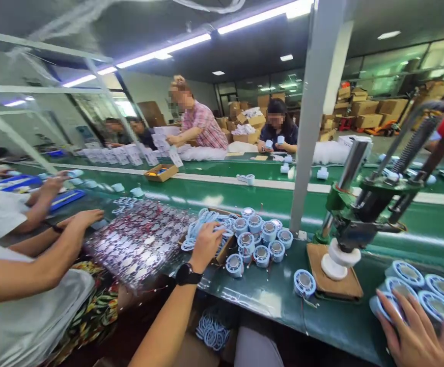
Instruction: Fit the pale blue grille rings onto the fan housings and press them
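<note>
My left hand [205,245], with a dark watch on its wrist, reaches into a cardboard box of light blue rings [195,232]. Its fingers are bent together at the rings; whatever lies between the fingertips is hidden. At the lower right, my right hand [416,326] lies over a group of light blue round housings [404,274] with silvery round centres. Its fingers are spread and touch the near housings. Between my hands, one more such housing [304,283] with trailing wires sits beside the hand press [354,224], whose white round pad is over a white round base.
Several wired housings [261,255] are stacked right of the ring box. To its left lies a sheet of parts with red wires [141,239], beside a co-worker's arm [54,265]. A grey post [309,122] stands before the green conveyor [214,196]. More rings [212,329] lie below the table.
</note>
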Motion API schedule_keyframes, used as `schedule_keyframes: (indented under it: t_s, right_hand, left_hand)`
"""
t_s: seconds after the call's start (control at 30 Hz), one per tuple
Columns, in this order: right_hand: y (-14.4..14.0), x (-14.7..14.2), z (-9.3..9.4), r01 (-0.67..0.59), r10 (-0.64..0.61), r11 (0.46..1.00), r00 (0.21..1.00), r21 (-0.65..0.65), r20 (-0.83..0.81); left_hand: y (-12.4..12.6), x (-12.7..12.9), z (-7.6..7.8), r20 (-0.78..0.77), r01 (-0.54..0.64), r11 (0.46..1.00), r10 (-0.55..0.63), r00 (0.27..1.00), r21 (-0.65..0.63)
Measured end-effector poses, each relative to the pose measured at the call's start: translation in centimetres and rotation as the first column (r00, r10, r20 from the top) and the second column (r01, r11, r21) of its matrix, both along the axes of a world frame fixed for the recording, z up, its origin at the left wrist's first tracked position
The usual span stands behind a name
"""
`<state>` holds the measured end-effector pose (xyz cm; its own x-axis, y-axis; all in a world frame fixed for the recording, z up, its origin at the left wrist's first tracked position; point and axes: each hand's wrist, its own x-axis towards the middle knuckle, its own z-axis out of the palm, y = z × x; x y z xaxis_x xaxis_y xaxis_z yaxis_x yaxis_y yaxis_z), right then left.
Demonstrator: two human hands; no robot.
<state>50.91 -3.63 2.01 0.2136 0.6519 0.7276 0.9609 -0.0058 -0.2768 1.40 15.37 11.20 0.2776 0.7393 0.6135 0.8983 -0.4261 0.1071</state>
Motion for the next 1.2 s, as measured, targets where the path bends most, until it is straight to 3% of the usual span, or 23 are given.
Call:
schedule_keyframes:
  t_s: [0.13, 0.2, 0.27, 0.33, 0.4, 0.53, 0.63, 0.77, 0.9, 1.03, 1.2]
  right_hand:
    - [-0.5, 0.7, 2.9, 0.056, -0.007, 0.985, 0.958, -0.164, 0.287]
    - [-0.8, 0.7, 3.9, 0.071, -0.004, 0.975, 0.953, -0.211, 0.302]
    - [-1.1, -0.7, 4.5, -0.013, 0.065, 0.979, 0.967, -0.204, 0.248]
    - [-1.0, -3.8, 4.6, -0.188, 0.213, 0.966, 0.967, -0.176, 0.138]
    - [-0.1, -8.0, 4.2, -0.348, 0.355, 0.919, 0.935, -0.185, 0.002]
    - [2.7, -15.2, 2.6, -0.431, 0.407, 0.864, 0.902, -0.262, -0.141]
    - [3.5, -16.7, 1.7, -0.460, 0.428, 0.846, 0.888, -0.270, -0.168]
    - [1.8, -15.5, 1.2, -0.520, 0.473, 0.811, 0.853, -0.268, -0.222]
    - [-0.5, -13.9, 0.6, -0.571, 0.509, 0.782, 0.817, -0.252, -0.273]
    - [-2.0, -12.6, -0.5, -0.580, 0.485, 0.802, 0.774, -0.147, -0.408]
    - [-2.3, -13.1, -1.3, -0.528, 0.418, 0.841, 0.770, -0.113, -0.482]
  left_hand:
    - [-2.8, 0.3, 0.4, 0.103, 0.081, 0.992, -0.092, 0.990, 0.101]
    - [-5.7, 2.1, -0.2, 0.137, 0.142, 0.981, -0.160, 0.978, 0.133]
    - [-9.2, 4.9, -1.8, 0.143, 0.241, 0.964, -0.255, 0.956, 0.109]
    - [-12.1, 8.3, -4.1, 0.135, 0.353, 0.935, -0.355, 0.925, 0.036]
    - [-13.9, 11.2, -6.3, 0.141, 0.385, 0.922, -0.376, 0.916, -0.039]
    - [-14.6, 13.4, -8.7, 0.154, 0.356, 0.922, -0.333, 0.930, -0.153]
    - [-14.8, 13.3, -8.7, 0.171, 0.324, 0.921, -0.292, 0.941, -0.214]
    - [-15.2, 13.7, -8.4, 0.168, 0.295, 0.912, -0.256, 0.952, -0.284]
    - [-14.1, 14.2, -8.6, 0.162, 0.353, 0.876, -0.315, 0.935, -0.330]
    - [-13.4, 13.7, -8.2, 0.196, 0.365, 0.875, -0.316, 0.928, -0.319]
    - [-15.2, 15.3, -6.2, 0.316, 0.416, 0.891, -0.347, 0.883, -0.183]
